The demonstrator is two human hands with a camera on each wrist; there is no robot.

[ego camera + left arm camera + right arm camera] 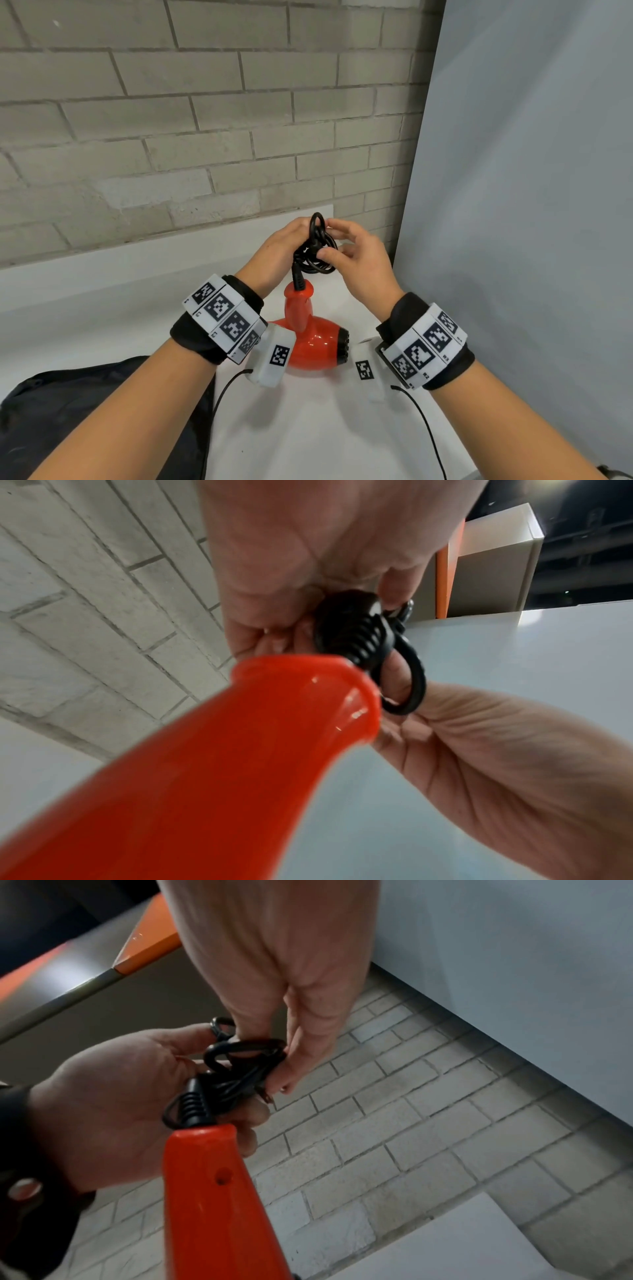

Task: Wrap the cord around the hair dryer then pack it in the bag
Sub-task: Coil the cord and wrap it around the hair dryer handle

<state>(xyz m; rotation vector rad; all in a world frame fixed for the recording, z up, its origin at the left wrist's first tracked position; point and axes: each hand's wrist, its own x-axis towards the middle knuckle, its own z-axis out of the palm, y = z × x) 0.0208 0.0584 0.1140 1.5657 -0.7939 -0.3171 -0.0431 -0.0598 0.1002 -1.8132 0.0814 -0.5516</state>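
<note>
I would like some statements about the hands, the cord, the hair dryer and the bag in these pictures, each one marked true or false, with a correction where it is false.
1. Both hands hold the bundled black cord above the handle of the hair dryer. True: left hand, right hand.
2. The hair dryer is blue. False: it is red-orange.
3. The hair dryer is already inside the bag. False: it is over the white table, outside the dark bag, which lies at the lower left.
4. The cord is gathered in loops near the handle's end. True.
5. The right hand is empty and lies flat on the table. False: its fingers pinch the cord loops.
</note>
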